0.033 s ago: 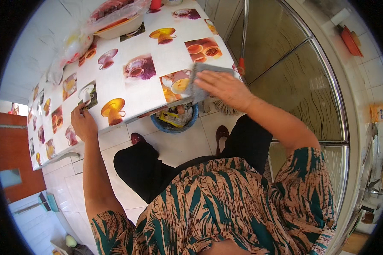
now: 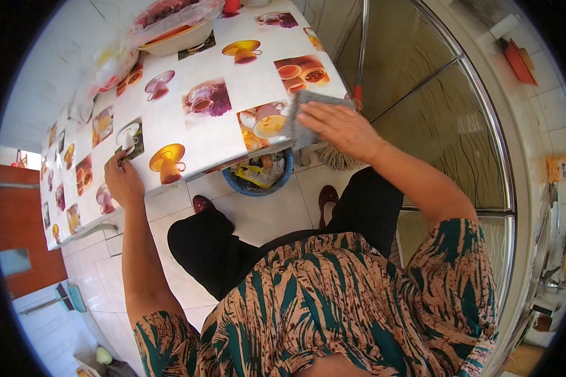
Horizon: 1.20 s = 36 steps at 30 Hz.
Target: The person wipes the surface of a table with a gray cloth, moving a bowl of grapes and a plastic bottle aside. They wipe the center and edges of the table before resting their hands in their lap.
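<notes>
My right hand (image 2: 343, 129) presses a folded grey cloth (image 2: 302, 131) against the right front corner of the table (image 2: 233, 141), fingers lying over it and slightly blurred. The table is spread with a white tablecloth (image 2: 163, 122) printed with cups and saucers. At the front edge, farther left, my left hand (image 2: 125, 181) rests on the tablecloth with its fingers bent together. Something small and dark shows at its fingertips, too little to name.
At the table's back stand a pale bowl (image 2: 179, 41) with bagged meat (image 2: 163, 14) and a filled clear plastic bag (image 2: 110, 69). Below the front edge is a blue bin (image 2: 239, 182) of waste. A mop (image 2: 339, 156) and a glass-panelled door (image 2: 434, 107) are at right.
My right hand and the grey cloth have shifted slightly to the right along the table corner. My left hand stays in place.
</notes>
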Available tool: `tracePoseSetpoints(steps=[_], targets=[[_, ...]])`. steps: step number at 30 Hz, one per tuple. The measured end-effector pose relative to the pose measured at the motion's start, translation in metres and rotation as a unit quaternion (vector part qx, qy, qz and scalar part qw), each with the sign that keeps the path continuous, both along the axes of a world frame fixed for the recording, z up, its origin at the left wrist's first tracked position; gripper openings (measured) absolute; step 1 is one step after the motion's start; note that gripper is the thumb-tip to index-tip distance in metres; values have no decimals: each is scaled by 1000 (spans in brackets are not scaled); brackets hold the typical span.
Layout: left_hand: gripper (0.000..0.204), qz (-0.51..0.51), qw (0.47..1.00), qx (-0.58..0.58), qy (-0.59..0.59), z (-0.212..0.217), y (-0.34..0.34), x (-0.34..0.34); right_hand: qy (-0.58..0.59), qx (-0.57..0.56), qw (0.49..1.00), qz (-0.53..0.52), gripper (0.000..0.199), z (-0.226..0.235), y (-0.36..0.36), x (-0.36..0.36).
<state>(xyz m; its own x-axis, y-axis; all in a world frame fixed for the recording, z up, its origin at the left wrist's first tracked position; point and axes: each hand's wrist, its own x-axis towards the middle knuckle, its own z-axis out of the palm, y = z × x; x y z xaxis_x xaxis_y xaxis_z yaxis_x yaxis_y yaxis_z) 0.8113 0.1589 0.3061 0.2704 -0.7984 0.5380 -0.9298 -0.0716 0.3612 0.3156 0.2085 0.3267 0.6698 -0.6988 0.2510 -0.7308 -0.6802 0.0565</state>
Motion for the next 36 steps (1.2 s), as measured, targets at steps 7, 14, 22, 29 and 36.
tracePoseSetpoints(steps=[7, 14, 22, 29, 36], targets=[[20, 21, 1000, 9, 6, 1, 0, -2, 2, 48, 999, 8, 88, 15, -6, -23], [20, 34, 999, 0, 10, 4, 4, -3, 9, 62, 988, 145, 84, 15, -32, 58], [21, 18, 988, -44, 145, 8, 7, -3, -98, 17, 978, 181, 59, 0, -31, 265], [23, -14, 961, -83, 262, 1, 4, 9, -59, 2, 985, 165, 54, 3, -31, 334], [22, 28, 975, -75, 206, 5, 7, 6, -61, 67, 991, 99, 65, 13, -16, 218]])
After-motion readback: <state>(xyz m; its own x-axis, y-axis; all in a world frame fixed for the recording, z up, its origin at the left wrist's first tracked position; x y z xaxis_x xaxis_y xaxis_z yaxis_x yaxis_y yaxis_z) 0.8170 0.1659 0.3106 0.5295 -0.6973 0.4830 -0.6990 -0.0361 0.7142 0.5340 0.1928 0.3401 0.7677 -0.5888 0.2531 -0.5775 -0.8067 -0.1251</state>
